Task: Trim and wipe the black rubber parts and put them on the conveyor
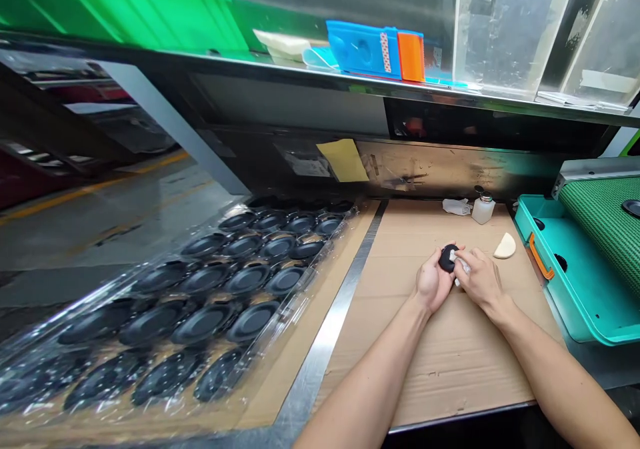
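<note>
My left hand (433,283) holds a small round black disc (448,257) between fingers and thumb, with the disc tilted up. My right hand (479,279) is pressed against the disc's face and pinches a white cloth (463,263) on it. Both hands rest over a flattened cardboard sheet (440,369). To the right of my right fingers lies a cream half-round sponge (505,246), not touching them. Beyond my hands stand a small clear dispensing bottle (483,209) and a crumpled white cloth (457,207).
To the left, a clear plastic tray (200,302) holds several rows of black discs, past a metal strip (325,335). A teal tray (550,269) with an orange handle and green mesh mat (605,229) sit right. A blue box (365,49) stands on a shelf above.
</note>
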The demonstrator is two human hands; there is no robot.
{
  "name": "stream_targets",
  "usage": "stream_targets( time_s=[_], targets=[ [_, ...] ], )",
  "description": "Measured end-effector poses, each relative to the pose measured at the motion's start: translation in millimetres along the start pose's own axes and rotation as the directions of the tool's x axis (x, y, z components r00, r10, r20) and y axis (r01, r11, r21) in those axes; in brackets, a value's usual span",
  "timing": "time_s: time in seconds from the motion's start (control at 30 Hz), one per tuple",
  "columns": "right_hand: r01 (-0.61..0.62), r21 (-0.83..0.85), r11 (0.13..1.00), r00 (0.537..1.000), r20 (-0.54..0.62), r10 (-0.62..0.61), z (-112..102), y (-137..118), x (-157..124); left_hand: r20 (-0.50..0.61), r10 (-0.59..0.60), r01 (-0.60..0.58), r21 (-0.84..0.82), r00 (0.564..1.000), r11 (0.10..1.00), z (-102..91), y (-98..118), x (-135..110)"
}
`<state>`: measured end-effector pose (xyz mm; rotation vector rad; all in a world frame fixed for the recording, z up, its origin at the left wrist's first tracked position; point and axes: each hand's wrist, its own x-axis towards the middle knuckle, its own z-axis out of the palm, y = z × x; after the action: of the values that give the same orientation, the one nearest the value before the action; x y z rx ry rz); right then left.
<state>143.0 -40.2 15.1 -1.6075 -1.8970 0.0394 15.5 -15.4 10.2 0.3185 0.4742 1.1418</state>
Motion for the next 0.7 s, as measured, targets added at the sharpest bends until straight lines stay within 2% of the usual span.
stream_targets(
  time_s=[0.07, 0.17, 0.3, 0.4, 0.53, 0.6, 0.7],
  targets=[
    [-0.008, -0.017, 1.0, 0.999, -0.042, 0.007, 2, 0, 1, 0.028, -0.008, 0.008, 0.008, 1.0, 1.0, 3.1, -5, -2],
    [0.066, 0.074, 0.995, 0.993, -0.1, -0.058, 5, -4, 2, 0.036, -0.008, 0.008, 0.006, 0.999, 1.0, 6.3, -10, -5],
    [0.165, 0.227, 0.96, 0.986, -0.067, -0.153, 5, -7, 1, 0.003, -0.009, 0.009, 0.007, 1.0, 1.0, 4.9, -7, -6],
    [0.141, 0.161, 0.977, 0.989, 0.01, -0.144, 5, -2, 3, 0.003, -0.024, 0.024, 0.015, 1.0, 1.0, 3.9, -6, -6],
    [-0.011, -0.025, 1.0, 0.995, -0.101, 0.009, 5, 4, 7, 0.02, -0.042, 0.042, 0.016, 0.999, 0.999, 5.6, -13, -5],
    [0.021, -0.002, 1.0, 0.995, -0.093, -0.021, 5, 2, 7, 0.002, -0.077, 0.077, 0.016, 0.997, 0.997, 5.4, -15, -6],
    [0.126, 0.071, 0.989, 0.991, 0.028, -0.128, 5, -3, 3, -0.025, -0.127, 0.127, 0.011, 0.992, 0.992, 3.5, -13, -7]
  ],
)
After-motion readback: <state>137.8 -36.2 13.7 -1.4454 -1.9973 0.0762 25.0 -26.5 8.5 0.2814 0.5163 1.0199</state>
